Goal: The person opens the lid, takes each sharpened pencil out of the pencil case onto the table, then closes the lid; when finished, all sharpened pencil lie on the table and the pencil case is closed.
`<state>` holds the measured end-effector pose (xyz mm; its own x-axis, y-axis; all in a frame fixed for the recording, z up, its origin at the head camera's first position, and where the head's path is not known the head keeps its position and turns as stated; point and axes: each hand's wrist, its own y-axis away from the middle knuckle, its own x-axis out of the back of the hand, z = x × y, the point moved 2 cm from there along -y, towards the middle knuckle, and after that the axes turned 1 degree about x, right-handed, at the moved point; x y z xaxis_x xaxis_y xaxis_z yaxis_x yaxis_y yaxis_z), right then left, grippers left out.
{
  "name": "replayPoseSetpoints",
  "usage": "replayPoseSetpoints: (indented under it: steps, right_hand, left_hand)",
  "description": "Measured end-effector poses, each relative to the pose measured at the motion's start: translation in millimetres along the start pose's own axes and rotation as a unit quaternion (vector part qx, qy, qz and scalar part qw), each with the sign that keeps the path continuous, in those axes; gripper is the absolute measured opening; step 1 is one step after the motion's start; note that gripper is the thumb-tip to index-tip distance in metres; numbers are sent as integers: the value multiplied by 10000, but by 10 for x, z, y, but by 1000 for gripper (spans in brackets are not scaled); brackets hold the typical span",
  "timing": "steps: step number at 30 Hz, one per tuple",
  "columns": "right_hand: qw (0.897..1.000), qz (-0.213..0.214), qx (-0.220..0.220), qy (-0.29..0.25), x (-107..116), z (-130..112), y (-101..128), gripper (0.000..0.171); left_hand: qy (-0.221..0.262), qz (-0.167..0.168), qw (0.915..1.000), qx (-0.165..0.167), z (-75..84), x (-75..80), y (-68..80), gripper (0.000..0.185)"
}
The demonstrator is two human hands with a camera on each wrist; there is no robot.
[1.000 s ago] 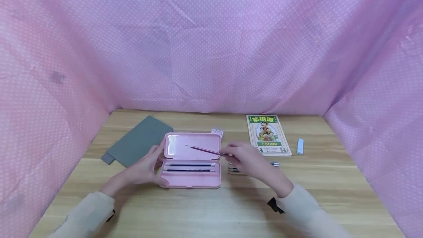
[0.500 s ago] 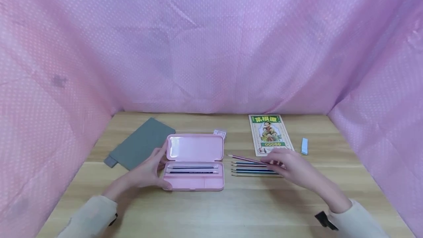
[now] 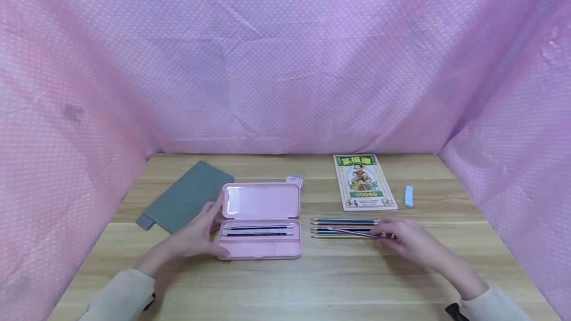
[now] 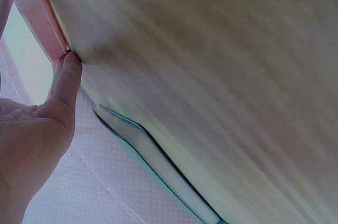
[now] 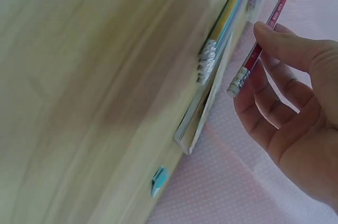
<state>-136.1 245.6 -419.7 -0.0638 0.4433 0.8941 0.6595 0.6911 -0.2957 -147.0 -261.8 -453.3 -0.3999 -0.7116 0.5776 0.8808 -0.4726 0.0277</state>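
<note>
My left hand holds the opened pink pencil case at its left side, thumb at the front corner and fingers by the raised lid. Two dark pencils lie in the case's rear compartment. Pinched between the thumb and fingers of my right hand is a red pencil with a white eraser in a silver band. It slants over a row of several pencils lying side by side on the table, right of the case. Whether it touches them I cannot tell.
Behind the case's left side lies a grey-green notebook. A small white box-like item sits behind the lid. Farther right are an illustrated booklet and a light blue stick-shaped item. Pink dotted cloth surrounds the wooden table.
My right hand has carried the red pencil from in front of the case's lid rightward, then lower over the pencil row. My left hand stays on the case.
</note>
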Motion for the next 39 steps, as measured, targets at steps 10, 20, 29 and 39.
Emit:
replayPoseSetpoints:
  steps: [10, 20, 29, 39]
  right_hand:
    - [9996, -79, 228, 125, -160, 33, -19, 33]
    - [9981, -500, -325, 183, -233, -20, -82, 28]
    - [9978, -542, -329, 184, -252, -21, -112, 27]
    - [9976, -541, -361, 227, -259, 14, -123, 28]
  left_hand:
    - [64, -57, 10000, -16, -43, -3, 7, 152]
    - [94, -101, 9999, 66, -24, 5, 9, 153]
    - [113, -88, 9999, 19, -9, 2, 5, 151]
    - [37, -54, 10000, -2, 5, 15, -3, 149]
